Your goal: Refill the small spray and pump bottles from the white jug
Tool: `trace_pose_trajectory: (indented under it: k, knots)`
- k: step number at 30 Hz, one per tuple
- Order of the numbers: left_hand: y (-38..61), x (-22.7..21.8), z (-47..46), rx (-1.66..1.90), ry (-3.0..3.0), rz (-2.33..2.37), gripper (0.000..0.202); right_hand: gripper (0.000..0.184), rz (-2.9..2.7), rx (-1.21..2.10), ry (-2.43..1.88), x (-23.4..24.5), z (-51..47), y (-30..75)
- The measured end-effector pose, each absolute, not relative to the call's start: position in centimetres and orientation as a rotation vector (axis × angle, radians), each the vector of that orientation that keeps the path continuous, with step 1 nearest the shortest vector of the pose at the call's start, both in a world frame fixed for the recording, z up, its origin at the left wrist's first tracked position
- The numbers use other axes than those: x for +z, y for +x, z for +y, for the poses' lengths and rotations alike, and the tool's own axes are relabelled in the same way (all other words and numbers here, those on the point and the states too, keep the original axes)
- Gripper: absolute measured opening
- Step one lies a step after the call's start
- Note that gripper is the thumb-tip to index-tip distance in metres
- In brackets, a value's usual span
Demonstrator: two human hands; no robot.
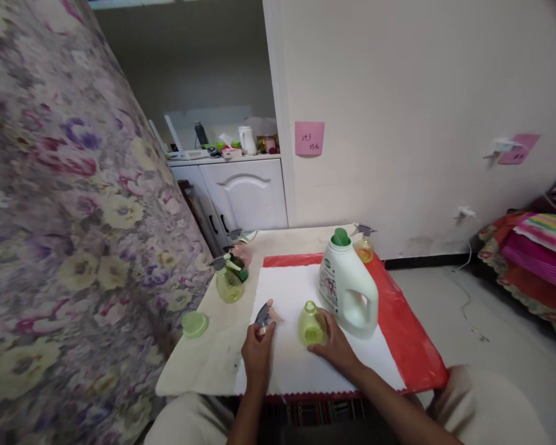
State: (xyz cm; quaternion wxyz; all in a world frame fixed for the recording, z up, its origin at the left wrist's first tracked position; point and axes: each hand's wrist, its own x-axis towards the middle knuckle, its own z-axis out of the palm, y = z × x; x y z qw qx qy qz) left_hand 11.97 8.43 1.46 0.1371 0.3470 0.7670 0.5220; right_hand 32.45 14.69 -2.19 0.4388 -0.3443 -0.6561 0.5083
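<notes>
My left hand is closed on a spray bottle's trigger head, grey with a pale pinkish part, above the white sheet. My right hand wraps around the right side of a translucent yellow-green spray bottle body, which is upright with its neck uncovered. Just behind my right hand stands a large pale green detergent jug with a handle and a darker green piece in its mouth.
On the table's left are a yellow-green spray bottle, a dark green bottle, a pinkish one and a round green cap. Another clear spray bottle stands behind the jug. A floral curtain hangs at the left.
</notes>
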Motion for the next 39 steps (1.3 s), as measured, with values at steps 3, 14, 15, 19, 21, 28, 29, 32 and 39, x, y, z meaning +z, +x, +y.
trace_pose_trajectory:
  k: [3, 14, 15, 19, 21, 28, 29, 32, 39]
  knots:
    - [11.8, 0.9, 8.3, 1.451, 1.008, 2.24, 0.037, 0.093, -1.646, 1.208, -0.891, -2.2, 14.4, 32.4]
    - [11.2, 0.3, 8.2, 1.415, 1.013, 2.241, 0.038, 0.063, -1.641, 1.034, -0.977, 0.4, 10.3, 36.5]
    - [11.2, 0.3, 8.2, 1.421, 1.015, 2.233, 0.038, 0.056, -1.634, 0.969, -0.983, 1.3, 10.0, 37.5]
    - [11.4, 0.7, 8.2, 1.408, 1.013, 2.251, 0.037, 0.042, -1.39, 0.683, -1.069, 4.4, 10.8, 41.5]
    - [11.5, 1.0, 8.2, 1.382, 1.013, 2.27, 0.036, 0.045, -1.223, 0.643, -1.11, 5.3, 12.1, 42.9]
    - [11.3, 0.9, 8.7, 1.327, 1.127, 2.332, 0.031, 0.047, -1.223, 0.9, -1.123, 5.6, 15.7, 42.8]
    - [11.2, 0.9, 8.8, 1.324, 1.127, 2.343, 0.032, 0.044, -1.24, 0.914, -1.115, 5.7, 16.0, 42.5]
    - [10.8, 0.7, 9.2, 1.307, 1.135, 2.367, 0.032, 0.04, -1.292, 0.963, -1.121, 6.3, 16.9, 42.1]
    - [10.7, 0.8, 8.5, 1.264, 1.212, 2.368, 0.036, 0.03, -1.365, 0.977, -1.211, 7.4, 18.7, 41.5]
